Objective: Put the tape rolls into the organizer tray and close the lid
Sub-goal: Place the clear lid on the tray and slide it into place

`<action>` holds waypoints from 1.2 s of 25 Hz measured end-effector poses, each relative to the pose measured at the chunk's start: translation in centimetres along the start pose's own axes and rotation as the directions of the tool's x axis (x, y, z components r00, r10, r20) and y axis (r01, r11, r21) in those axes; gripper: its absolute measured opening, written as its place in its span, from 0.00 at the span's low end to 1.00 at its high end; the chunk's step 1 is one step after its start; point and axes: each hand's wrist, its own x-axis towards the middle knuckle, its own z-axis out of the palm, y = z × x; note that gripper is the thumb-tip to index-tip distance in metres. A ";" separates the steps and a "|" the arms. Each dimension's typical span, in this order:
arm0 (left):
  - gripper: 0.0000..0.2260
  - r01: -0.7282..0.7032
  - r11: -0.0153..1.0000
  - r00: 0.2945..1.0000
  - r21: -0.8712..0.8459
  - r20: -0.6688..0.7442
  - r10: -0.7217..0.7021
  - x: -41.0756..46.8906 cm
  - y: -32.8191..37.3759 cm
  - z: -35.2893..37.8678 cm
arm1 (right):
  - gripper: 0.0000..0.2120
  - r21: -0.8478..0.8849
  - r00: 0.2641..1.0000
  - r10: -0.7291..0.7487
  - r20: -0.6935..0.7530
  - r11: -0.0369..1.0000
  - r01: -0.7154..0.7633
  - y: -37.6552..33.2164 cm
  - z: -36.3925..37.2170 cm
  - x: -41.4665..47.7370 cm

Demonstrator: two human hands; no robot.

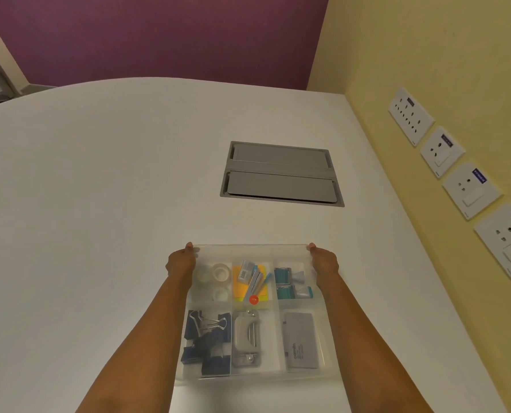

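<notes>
Both our bare forearms reach forward from the bottom edge, one along each side of the clear plastic organizer tray (pixel 318 380) on the white desk (pixel 99 204). Our left hand (pixel 181 262) holds the far left corner of the translucent plastic lid (pixel 252 248), and our right hand (pixel 324 262) holds its far right corner. Each grip is pinched on the lid's edge, with a fingertip showing over the far rim. We see the contents through the lid, which lies over the tray; whether it is fully seated we cannot tell.

Nearest us, the front left compartment holds blue binder clips with silver wire handles (pixel 208 344). Beside them, the front middle compartment holds a pale grey stapler-like tool (pixel 247 335), and the front right one a flat grey box with printed lettering (pixel 301 341).

In the back left compartment, close to our left hand, lie the clear tape rolls (pixel 220 272), one in front of the others. The back middle compartment holds yellow sticky notes (pixel 238 289) with small packets and a red round pin head (pixel 253 299) on top. The back right compartment holds teal clips (pixel 284 284).

Farther off, a grey rectangular cable hatch (pixel 281 174) is set flush in the desk. White wall sockets (pixel 456 180) run along the yellow wall (pixel 427 55) to our right.
</notes>
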 end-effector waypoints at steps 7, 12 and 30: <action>0.22 -0.035 0.998 0.999 0.049 -0.037 0.037 -0.1 -0.6 0.3 | 0.21 0.007 0.999 -0.048 -0.019 0.999 0.048 0.3 0.1 -0.2; 0.22 -0.054 0.998 0.998 0.044 -0.030 0.055 -0.8 -0.6 0.0 | 0.21 0.038 0.997 -0.074 -0.010 0.997 0.074 0.4 -0.2 -1.0; 0.17 -0.275 0.927 0.955 0.255 -0.036 0.293 -8.2 -8.2 -2.2 | 0.19 0.031 0.986 -0.157 0.061 0.987 0.156 7.9 -3.4 -8.2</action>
